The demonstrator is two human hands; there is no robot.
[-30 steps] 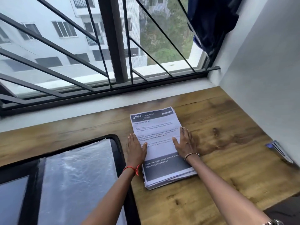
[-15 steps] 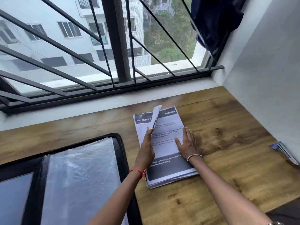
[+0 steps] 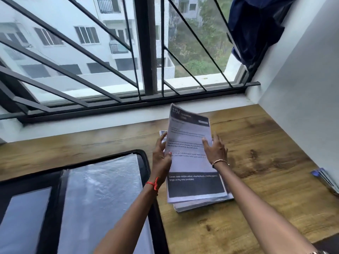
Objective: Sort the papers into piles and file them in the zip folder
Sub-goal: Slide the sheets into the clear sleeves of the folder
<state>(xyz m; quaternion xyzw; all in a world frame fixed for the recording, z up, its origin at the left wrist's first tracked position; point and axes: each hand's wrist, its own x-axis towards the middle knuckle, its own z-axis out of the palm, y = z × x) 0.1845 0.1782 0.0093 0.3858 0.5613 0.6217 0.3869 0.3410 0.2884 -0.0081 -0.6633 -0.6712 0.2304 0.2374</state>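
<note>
A stack of printed papers (image 3: 201, 203) lies on the wooden table (image 3: 266, 171) in the middle of the view. My left hand (image 3: 161, 154) pinches the left edge of the top sheet (image 3: 189, 142), which stands raised and tilted above the stack. My right hand (image 3: 215, 149) is beside the sheet's right edge with fingers spread; its thumb touches the sheet's face. The black zip folder (image 3: 146, 173) lies open at the lower left, showing its clear plastic sleeves.
A barred window (image 3: 146, 52) runs along the table's far edge. A white wall (image 3: 302, 88) closes off the right side, with dark blue cloth (image 3: 256, 24) hanging at the top right. A few papers with a blue edge (image 3: 324, 178) lie by the wall.
Both hands lay flat on the stack a second ago. My left hand then lifted the top sheet's left edge, and the whole sheet is now raised off the stack. My right hand came off the pile.
</note>
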